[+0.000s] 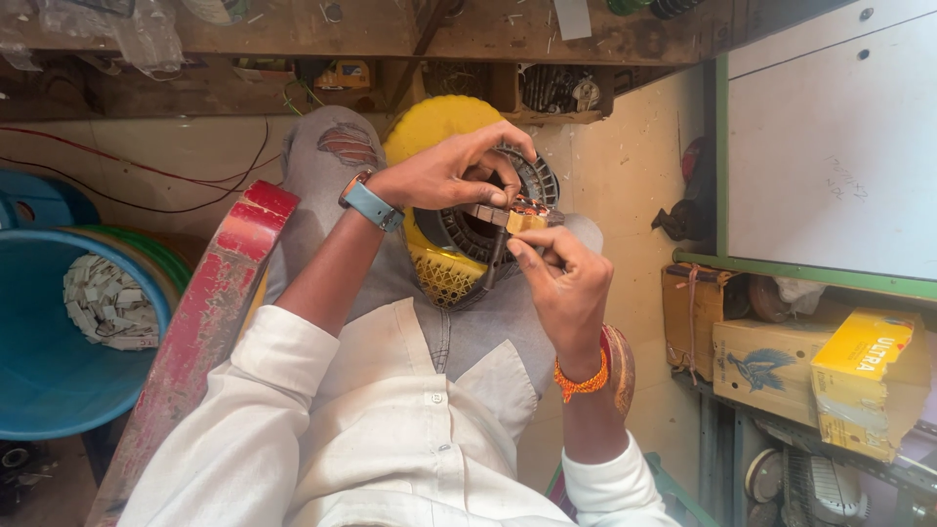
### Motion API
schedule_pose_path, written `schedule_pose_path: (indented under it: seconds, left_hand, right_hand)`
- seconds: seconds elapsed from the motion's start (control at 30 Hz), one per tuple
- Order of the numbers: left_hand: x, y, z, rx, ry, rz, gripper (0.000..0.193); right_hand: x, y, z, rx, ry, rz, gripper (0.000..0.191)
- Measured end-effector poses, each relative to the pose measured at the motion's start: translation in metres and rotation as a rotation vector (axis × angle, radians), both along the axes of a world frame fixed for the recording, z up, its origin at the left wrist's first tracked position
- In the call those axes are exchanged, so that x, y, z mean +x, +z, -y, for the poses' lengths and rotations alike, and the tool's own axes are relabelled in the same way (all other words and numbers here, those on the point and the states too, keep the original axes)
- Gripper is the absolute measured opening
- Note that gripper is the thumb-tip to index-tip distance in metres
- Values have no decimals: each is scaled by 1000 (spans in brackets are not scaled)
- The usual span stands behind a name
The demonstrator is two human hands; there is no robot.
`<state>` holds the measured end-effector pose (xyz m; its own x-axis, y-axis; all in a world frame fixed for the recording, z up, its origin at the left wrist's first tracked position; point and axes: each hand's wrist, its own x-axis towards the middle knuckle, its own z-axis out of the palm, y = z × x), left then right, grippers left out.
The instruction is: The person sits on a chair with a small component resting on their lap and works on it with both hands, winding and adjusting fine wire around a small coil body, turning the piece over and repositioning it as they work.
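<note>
so on the far side of the left hand [444,176] from the work there's a blue tub [59,342] with pale paper strips in it, plus a red painted plank [210,312] leaning by the knee. The left hand itself has its fingers curled narrow over the top of a grey round stator ring [532,181] that sits on a yellow plastic basket thing [439,268] in the lap, with the thumb and forefinger pinching at the rim right where the copper winding [530,208] shows.

The right hand [566,283] comes up from just below those fingertips, pinched shut on what looks like a small strip or slip going into the ring's edge (could be insulation paper, hard to say).

To do this bit well I'd say keep the ring braced firm with the left and feed the strip straight, not twisted, so it doesn't snag the wire.

Hard to make out: the slot itself is covered by both sets of fingers, the lower half of the ring is behind the right hand, and the shelf clutter up top is cut off
</note>
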<state>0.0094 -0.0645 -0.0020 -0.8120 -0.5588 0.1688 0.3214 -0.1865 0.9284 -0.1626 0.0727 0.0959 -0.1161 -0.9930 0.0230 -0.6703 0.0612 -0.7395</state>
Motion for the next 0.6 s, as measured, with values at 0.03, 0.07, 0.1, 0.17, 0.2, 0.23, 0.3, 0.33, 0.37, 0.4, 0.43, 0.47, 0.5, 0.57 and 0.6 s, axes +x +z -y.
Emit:
schedule_pose_path:
  seconds: [0.03, 0.07, 0.1, 0.17, 0.2, 0.23, 0.3, 0.33, 0.37, 0.4, 0.43, 0.47, 0.5, 0.57, 0.6]
  left_hand:
    - [0, 0, 0, -45, 13, -6, 47]
    - [0, 1, 1, -89, 26, -11, 43]
    - [0, 1, 2, -134, 36, -15, 39]
    - [2, 4, 3, -152, 51, 61, 35]
    - [3, 6, 3, -162, 60, 100, 33]
    - [4, 8, 2, -164, 70, 160, 32]
    - [6, 14, -4, -168, 90, 280, 31]
    - [7, 17, -9, -285, 169, 236, 37]
    - [7, 20, -17, -402, 244, 190, 42]
    - [6, 22, -25, -519, 316, 144, 48]
    - [2, 23, -35, -542, 382, 215, 47]
    - [-3, 24, -44, -567, 447, 288, 47]
    - [-7, 23, -51, -593, 512, 360, 46]
    - [-13, 20, -61, -599, 615, 417, 45]
    - [-17, 18, -65, -599, 667, 442, 45]
  right_hand:
    - [0, -2, -4, 10, -17, -4, 11]
    - [0, -5, -8, 30, -48, 41, 9]
    - [-1, -8, -11, 49, -81, 86, 8]
    - [-3, -15, -20, 75, -120, 135, 7]
    - [-3, -19, -26, 84, -124, 140, 6]
    - [-3, -23, -31, 92, -127, 144, 6]
    - [4, -40, -42, 84, -80, 70, 6]
    - [6, -49, -47, 81, -60, 33, 6]
    - [5, -56, -50, 51, -39, 41, 4]
    - [4, -63, -53, 22, -19, 49, 3]
    - [2, -69, -57, -6, 2, 59, 4]
    - [-2, -73, -60, 0, -30, 40, 3]
    - [-9, -73, -62, 5, -62, 20, 3]
    - [-26, -71, -60, -40, -117, 3, 4]
    - [-34, -67, -59, -89, -142, 3, 5]
